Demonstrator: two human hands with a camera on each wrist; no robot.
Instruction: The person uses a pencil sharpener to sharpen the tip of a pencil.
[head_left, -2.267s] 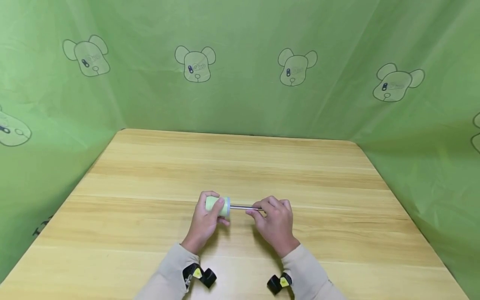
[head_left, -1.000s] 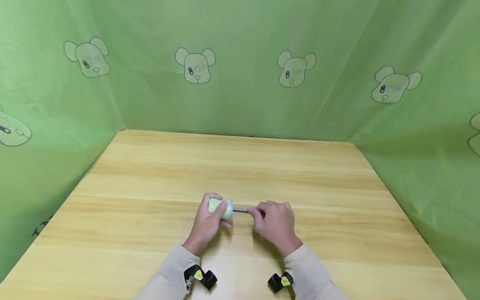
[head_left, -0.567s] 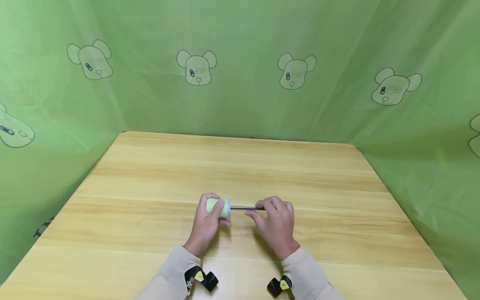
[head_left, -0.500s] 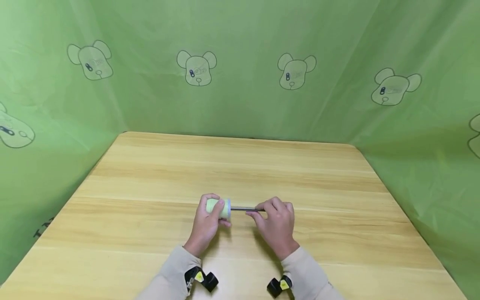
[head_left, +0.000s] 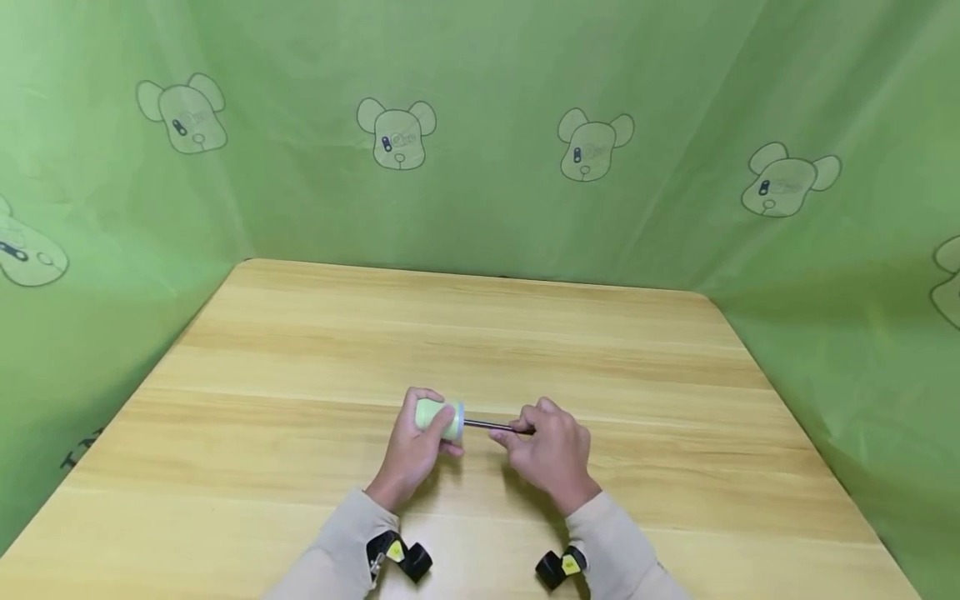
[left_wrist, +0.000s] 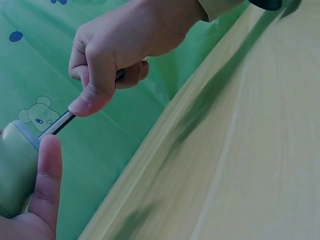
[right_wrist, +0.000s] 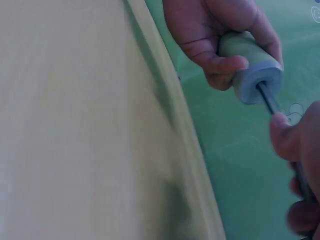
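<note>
My left hand point(head_left: 411, 442) grips a pale green cylindrical pencil sharpener point(head_left: 437, 417) with a light blue end, its thumb along the side. In the right wrist view the light blue end point(right_wrist: 260, 80) faces the camera, with a round hole in it. A thin dark pencil point(head_left: 483, 424) with a silvery stripe runs into that hole; its tip is hidden inside. My right hand point(head_left: 551, 446) pinches the pencil between thumb and fingers, a short way right of the sharpener. In the left wrist view the pencil point(left_wrist: 60, 122) shows between the thumb and the light blue end.
Both hands are above the wooden table point(head_left: 480, 333), near its front side. A green cloth point(head_left: 487, 217) with bear-head drawings hangs behind and at both sides. Black wrist cameras point(head_left: 415, 562) sit on both beige sleeves.
My right hand turns at the wrist, its fingers shifting along the pencil: nearer the sharpener a second ago, farther out now. My left hand keeps its grip, almost still.
</note>
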